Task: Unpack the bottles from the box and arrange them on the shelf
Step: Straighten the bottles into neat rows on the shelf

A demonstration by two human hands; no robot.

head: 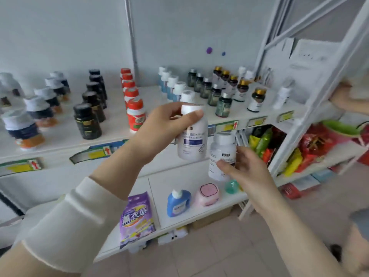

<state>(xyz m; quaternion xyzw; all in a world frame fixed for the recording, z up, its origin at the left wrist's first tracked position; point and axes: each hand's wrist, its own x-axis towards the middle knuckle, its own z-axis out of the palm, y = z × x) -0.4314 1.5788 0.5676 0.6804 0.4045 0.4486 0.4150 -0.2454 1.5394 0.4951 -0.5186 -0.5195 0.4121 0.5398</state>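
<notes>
The left hand holds a white-capped white bottle upright in front of the upper shelf's edge. The thumb is wrapped across the neck just under the cap and the fingers are curled behind it. Its label carries a small dark logo patch, a line of Chinese characters and a dark blue band, all too blurred to read.

The right hand grips a second white bottle, lower and just right of the first. The thumb presses on the label front and the fingers curl round the far side. This label shows the same dark patch above small print that cannot be made out.

On the white shelf behind them, bottles stand in rows running front to back:
- navy-and-orange bottles, the leftmost cut off by the frame edge
- black bottles
- red-and-white bottles
- blue-and-white bottles, the front one partly hidden by the held bottle
- dark green bottles
- gold-capped bottles

None of their labels can be read. Price tags with red arrows line the shelf lip.

On the lower shelf a purple bag reads "薰衣草". Beside it stand a blue detergent bottle and a pink container. A teal object is half hidden behind the right hand.
</notes>
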